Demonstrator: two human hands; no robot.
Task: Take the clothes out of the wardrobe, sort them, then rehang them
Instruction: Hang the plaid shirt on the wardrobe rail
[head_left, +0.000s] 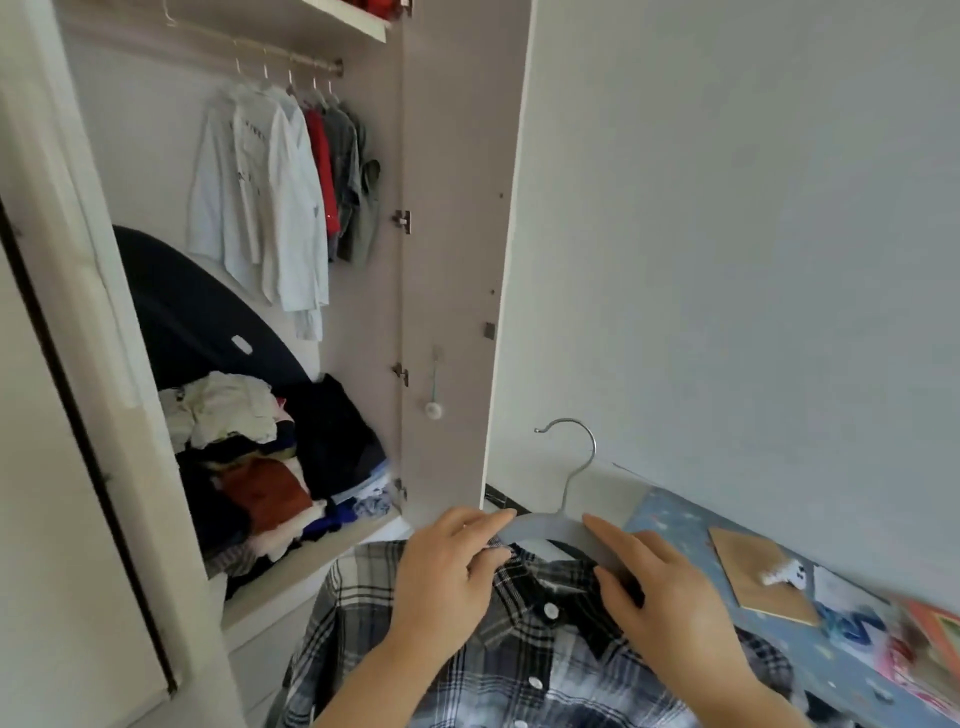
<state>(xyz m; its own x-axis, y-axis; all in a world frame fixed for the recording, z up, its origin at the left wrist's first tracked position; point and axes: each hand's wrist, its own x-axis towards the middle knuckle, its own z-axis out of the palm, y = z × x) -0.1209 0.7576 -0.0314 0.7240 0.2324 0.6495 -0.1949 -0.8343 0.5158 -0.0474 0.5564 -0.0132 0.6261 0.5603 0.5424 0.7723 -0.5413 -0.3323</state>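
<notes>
Plaid shirt (519, 649): lay under both my hands, collar around the grey hanger (550, 527).
Left hand (452, 571): curled fingers pinched the shirt collar.
Right hand (660, 587): straight fingers rested on the hanger's arm.
Wardrobe (452, 260): stood open beyond my left hand, hanging clothes (270, 192) above a pile (260, 467).
Blue sheet (670, 514): right of my right hand.

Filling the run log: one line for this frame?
phase: hangering | left hand: pinches plaid shirt collar | right hand: rests on hanger

I see bare rail (218, 45) at eleven o'clock, left of the hanging shirts (270, 182). The open wardrobe door (457, 260) stands at twelve o'clock. A heap of clothes (260, 467) crowds the shelf (322, 551) at ten o'clock.
</notes>
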